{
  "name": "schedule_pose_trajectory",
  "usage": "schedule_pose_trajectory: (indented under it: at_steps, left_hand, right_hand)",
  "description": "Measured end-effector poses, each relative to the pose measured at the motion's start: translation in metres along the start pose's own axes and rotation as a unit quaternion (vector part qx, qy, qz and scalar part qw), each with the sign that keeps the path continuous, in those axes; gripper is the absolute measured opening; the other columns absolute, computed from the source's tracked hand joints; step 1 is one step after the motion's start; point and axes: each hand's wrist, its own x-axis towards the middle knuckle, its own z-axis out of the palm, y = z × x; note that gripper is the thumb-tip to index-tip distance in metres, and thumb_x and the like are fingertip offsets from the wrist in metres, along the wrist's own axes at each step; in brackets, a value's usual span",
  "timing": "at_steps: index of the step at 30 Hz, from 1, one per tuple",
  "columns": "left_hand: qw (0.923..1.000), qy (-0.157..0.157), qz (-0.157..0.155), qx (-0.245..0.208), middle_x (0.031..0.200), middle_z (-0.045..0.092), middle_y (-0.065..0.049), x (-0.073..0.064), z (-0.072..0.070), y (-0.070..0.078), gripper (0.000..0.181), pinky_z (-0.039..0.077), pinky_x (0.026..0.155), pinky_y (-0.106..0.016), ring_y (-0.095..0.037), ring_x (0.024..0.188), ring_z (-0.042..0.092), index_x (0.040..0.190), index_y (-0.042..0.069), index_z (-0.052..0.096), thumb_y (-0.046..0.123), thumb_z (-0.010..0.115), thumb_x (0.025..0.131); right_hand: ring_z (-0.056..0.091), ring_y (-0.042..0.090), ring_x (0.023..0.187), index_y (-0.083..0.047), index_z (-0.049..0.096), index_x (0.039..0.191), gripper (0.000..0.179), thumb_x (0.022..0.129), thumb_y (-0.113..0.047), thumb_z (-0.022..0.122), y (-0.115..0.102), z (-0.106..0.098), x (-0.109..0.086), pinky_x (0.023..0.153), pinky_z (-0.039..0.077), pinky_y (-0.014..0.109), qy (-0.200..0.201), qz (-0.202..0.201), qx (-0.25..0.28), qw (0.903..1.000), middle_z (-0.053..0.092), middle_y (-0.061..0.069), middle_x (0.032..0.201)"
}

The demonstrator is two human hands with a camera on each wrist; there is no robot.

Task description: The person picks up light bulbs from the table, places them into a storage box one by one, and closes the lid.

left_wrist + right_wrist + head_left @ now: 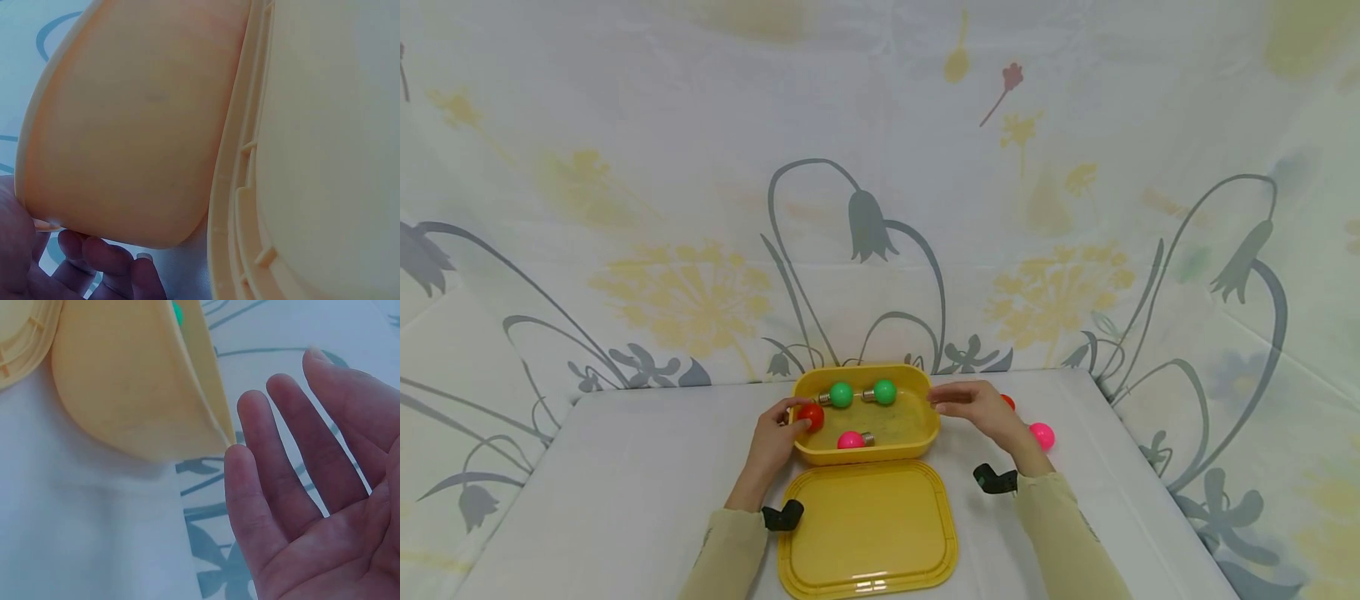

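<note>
A yellow plastic container [865, 456] holds several colored light bulbs. My left hand [772, 439] grips its left end, the thumb over the rim beside a red bulb [812, 416]. In the left wrist view, curled fingers [106, 255] lie along the outside of the container wall [125, 137]. Two green bulbs [884, 392] lie toward the back and a pink bulb [851, 440] near the front wall. At the right end, my right hand [973, 406] holds nothing; its fingers are extended, with the fingertips right by the rim.
In front of the container lies a yellow lid [868, 533]. To the right, partly behind the right hand, a pink ball-shaped bulb [1042, 436] and a red one [1008, 402] rest on the white-covered table [625, 492]. A flower-printed cloth [880, 100] hangs behind.
</note>
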Motion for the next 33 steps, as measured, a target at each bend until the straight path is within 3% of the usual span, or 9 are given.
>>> schedule_pose_trajectory:
  at_steps: [7, 24, 33]
  left_hand:
    - [1.0, 0.002, -0.004, 0.0, 0.093, 0.046, -0.01, 0.0, -0.001, 0.0, 0.028, 0.036, 0.071, -0.03, -0.026, 0.094, 0.042, 0.12, 0.009, 0.069, 0.005, 0.065, 0.092]
    - [0.9999, 0.001, 0.014, 0.0, 0.092, 0.047, -0.009, 0.003, 0.002, -0.005, 0.028, 0.035, 0.07, -0.031, -0.025, 0.091, 0.042, 0.12, 0.009, 0.069, 0.004, 0.065, 0.092]
    - [0.9999, 0.003, 0.014, 0.002, 0.087, 0.044, -0.008, 0.002, 0.0, -0.004, 0.028, 0.033, 0.068, -0.031, -0.024, 0.089, 0.041, 0.12, 0.009, 0.069, 0.004, 0.066, 0.092]
  right_hand:
    - [0.067, 0.018, 0.108, -0.001, 0.068, 0.124, 0.037, 0.09, -0.015, 0.074, 0.009, -0.009, -0.01, 0.094, 0.05, 0.03, 0.022, 0.011, -0.008, 0.9997, 0.069, 0.014, 0.119]
    - [0.066, 0.016, 0.109, 0.005, 0.064, 0.127, 0.04, 0.092, -0.013, 0.072, 0.026, -0.039, -0.044, 0.091, 0.05, 0.024, 0.064, 0.033, 0.003, 0.9974, 0.061, 0.026, 0.127]
    - [0.064, 0.005, 0.103, 0.009, 0.063, 0.125, 0.041, 0.092, -0.014, 0.071, 0.035, -0.055, -0.063, 0.086, 0.049, 0.019, 0.099, 0.039, -0.025, 0.9941, 0.064, 0.025, 0.122]
